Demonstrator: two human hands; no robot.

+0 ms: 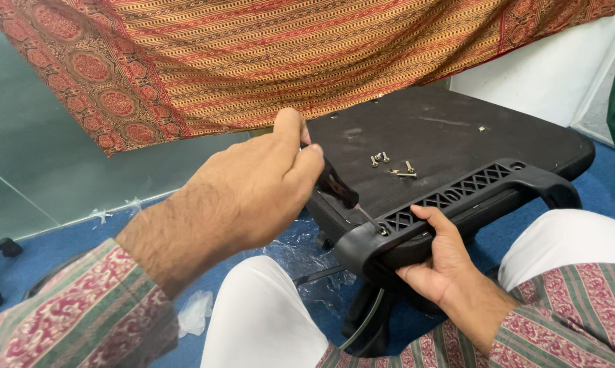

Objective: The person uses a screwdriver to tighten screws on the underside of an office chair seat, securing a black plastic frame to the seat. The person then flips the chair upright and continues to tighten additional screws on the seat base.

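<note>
Left hand [253, 187] is clenched around the black handle of a screwdriver [338, 187], fingers pressed together and curled so tightly that most of the handle is hidden; from my remote seat I see only its lower end and the thin metal shaft running toward 4 o'clock into a screw hole at the near end of the black plastic armrest [457, 204]. Whether the tip sits in a screw head I cannot make out, as it is too small. Right hand [440, 262] grips the armrest from below at 5 o'clock of that hole, thumb laid along the top edge, fingers wrapped under and out of sight. The armrest lies along the near edge of the upturned black seat base [450, 129], which fills the middle of the view. On that base, at 12 o'clock from the armrest, I count about five loose screws [389, 163] in one small cluster, though some overlap and the count is unsure, plus one tiny bright speck further toward 1 o'clock. Two white trouser knees frame the bottom, and both patterned sleeves are cut off by the lower edge. Crumpled clear plastic wrap [300, 252] lies on the blue floor [75, 245] between the knees. A patterned red cloth [253, 61] hangs across the top. Open room lies on the seat base beyond the screws and on the floor at 9 o'clock.
</note>
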